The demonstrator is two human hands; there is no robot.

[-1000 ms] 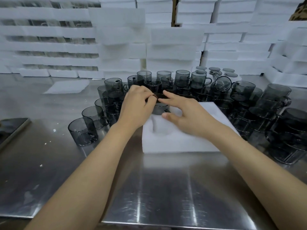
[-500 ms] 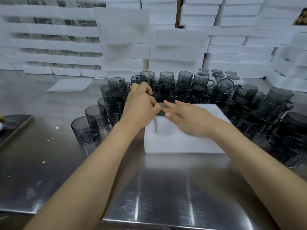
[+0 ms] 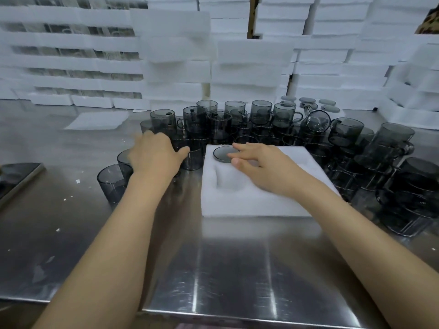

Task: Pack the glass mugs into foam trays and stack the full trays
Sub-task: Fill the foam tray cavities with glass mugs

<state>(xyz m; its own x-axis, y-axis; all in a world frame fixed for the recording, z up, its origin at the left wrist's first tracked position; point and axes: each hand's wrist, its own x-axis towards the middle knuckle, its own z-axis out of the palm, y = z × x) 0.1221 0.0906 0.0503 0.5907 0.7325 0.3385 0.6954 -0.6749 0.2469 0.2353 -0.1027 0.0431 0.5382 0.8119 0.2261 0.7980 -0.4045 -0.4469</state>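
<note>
While my left hand lies blurred over the loose grey glass mugs beside the foam tray, I cannot tell whether it grips one. My right hand rests slack, fingers straight, on the mug sunk in the tray's far-left pocket.

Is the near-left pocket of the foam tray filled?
No, that pocket of the foam tray shows bare foam; only the pocket behind it holds a mug.
</note>
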